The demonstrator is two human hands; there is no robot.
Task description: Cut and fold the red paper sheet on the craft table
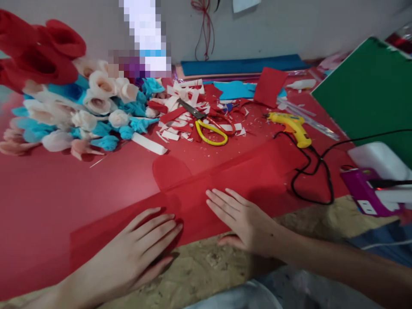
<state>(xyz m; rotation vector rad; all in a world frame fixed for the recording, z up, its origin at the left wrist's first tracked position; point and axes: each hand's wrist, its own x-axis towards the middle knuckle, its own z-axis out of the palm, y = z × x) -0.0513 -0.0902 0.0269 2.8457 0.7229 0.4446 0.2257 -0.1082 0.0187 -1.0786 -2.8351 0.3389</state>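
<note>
A long strip of thin red crepe paper [254, 176] lies along the front edge of the red table. My left hand [144, 240] rests flat on its left part, fingers stretched out. On the middle of the strip lies my right hand [240, 219], its fingers extended and its thumb near the table edge. Neither hand grips anything. Just behind the strip, partly beside its upper edge, is a rounded red paper piece [170, 171]. Scissors [209, 126] with one yellow and one red handle lie slightly open beyond the hands.
Paper flowers [103, 107] in white, blue and red crowd the back left. Paper scraps [172, 134] surround the scissors. At right are a yellow glue gun [292, 125] with a black cord [331, 189], a green board [363, 94] and a purple box [360, 189].
</note>
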